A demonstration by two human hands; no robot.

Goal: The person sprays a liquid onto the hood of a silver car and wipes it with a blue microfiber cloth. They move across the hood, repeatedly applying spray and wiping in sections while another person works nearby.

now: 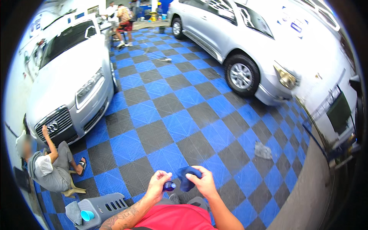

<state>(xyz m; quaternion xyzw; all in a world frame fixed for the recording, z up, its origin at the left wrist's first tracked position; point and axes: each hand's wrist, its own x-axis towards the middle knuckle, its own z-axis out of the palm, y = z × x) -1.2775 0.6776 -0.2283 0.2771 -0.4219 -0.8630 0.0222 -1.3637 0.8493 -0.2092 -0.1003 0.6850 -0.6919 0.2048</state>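
In front of my red shirt, my left hand (pixel 157 184) is closed round a small dark blue bottle (pixel 169 186) with a pale top. Most of the bottle's body is hidden by the fingers. To its right my right hand (pixel 204 181) grips a dark blue cloth (pixel 186 180), bunched between thumb and fingers, with its loose part hanging toward the bottle. Bottle and cloth are close together, both held above the floor.
A grey slotted plastic stand (pixel 101 209) bears a cyan cup (pixel 87 215) and a grey cloth (pixel 73 213). Beside a silver car (pixel 73 57), a person (pixel 50 165) sits on a beige stool. A silver SUV (pixel 226 38) stands right; clear plastic (pixel 263 150) lies on the checkered floor.
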